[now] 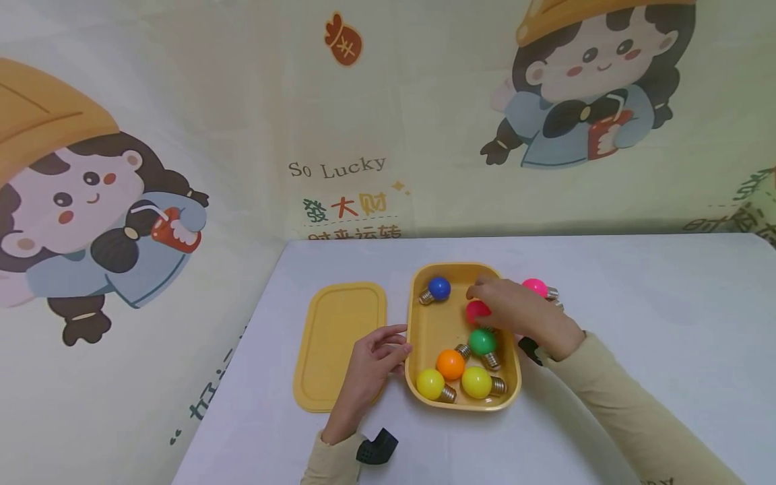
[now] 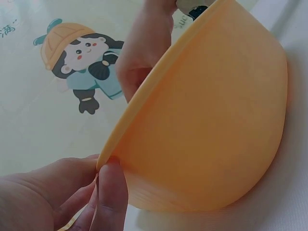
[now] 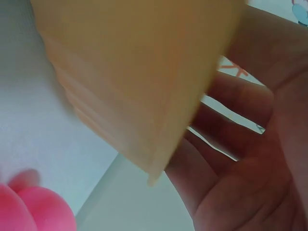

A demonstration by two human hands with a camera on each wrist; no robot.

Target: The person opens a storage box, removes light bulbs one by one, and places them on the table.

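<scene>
Backdrop (image 1: 436, 135) behind yellow tray (image 1: 435, 330) reads "So Lucky" (image 1: 337, 168).

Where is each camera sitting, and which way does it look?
Head: worn on the head, looking forward and down into the yellow tray of bulbs; both sleeves, the left hand and right hand show.
Left wrist: worn there, facing the tray's outside wall; the left hand touches the tray, and the right hand appears beyond it.
Right wrist: worn there, facing the tray's outside, with pink bulbs nearby; the right hand shows.
Shared: both wrist views see the tray from outside.
</scene>
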